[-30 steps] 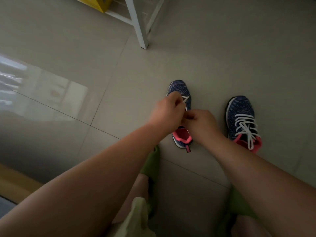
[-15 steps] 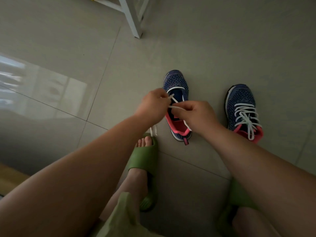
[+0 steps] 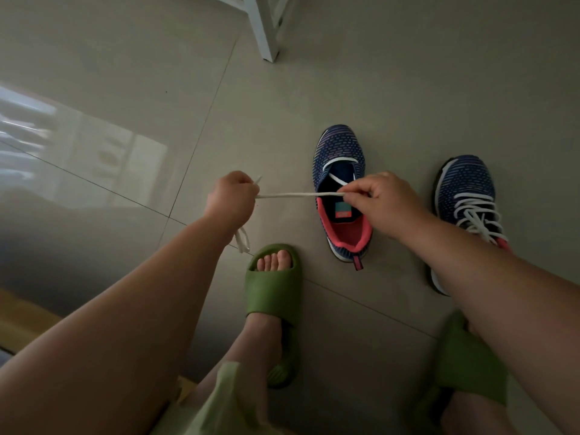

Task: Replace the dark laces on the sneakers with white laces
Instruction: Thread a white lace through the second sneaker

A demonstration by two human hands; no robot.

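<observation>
Two navy knit sneakers with pink lining stand on the tiled floor. The left sneaker (image 3: pixel 337 146) has a white lace (image 3: pixel 298 194) threaded only through its lowest eyelets. My left hand (image 3: pixel 230 199) grips that lace, pulled taut to the left, with a tip poking above the fist and slack dangling below my wrist. My right hand (image 3: pixel 381 199) pinches the same lace above the sneaker's opening. The right sneaker (image 3: pixel 464 189) is fully laced in white, its heel hidden by my right forearm.
My feet in green slides (image 3: pixel 274 290) stand close under the hands, the right slide (image 3: pixel 470 365) partly hidden. A white furniture leg (image 3: pixel 263 32) stands at the top. A wooden edge (image 3: pixel 18 315) shows at the lower left.
My hands have drawn apart, the left moving left, and the lace now stretches taut between them. The view has tilted down, showing my feet.
</observation>
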